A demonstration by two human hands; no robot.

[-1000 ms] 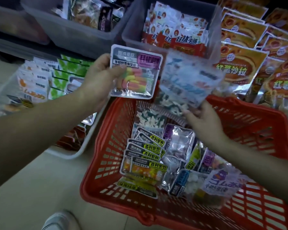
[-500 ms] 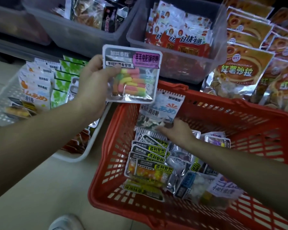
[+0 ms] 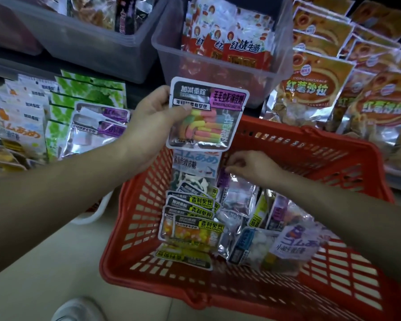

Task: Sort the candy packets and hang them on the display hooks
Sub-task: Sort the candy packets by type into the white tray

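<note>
Centre frame: left grip (image 3: 148,126) clamps gummy-worm packet (image 3: 206,114); right grip (image 3: 252,167) curled in red basket (image 3: 333,144), hold unclear. Sorting early; basketful unhung.

Light is dim and flat, coming from overhead. It glints off the silver packets (image 3: 237,199) in the red basket (image 3: 310,144) and puts soft glare on the orange bags (image 3: 315,93) at the right edge. The forearms (image 3: 56,205) lie in shade. Print on the striped-candy packet (image 3: 208,100) in the left hand (image 3: 152,128) reads sharply; the right hand (image 3: 252,169) is slightly smeared. The clear bins (image 3: 218,75) bow outward near the top edge.
</note>
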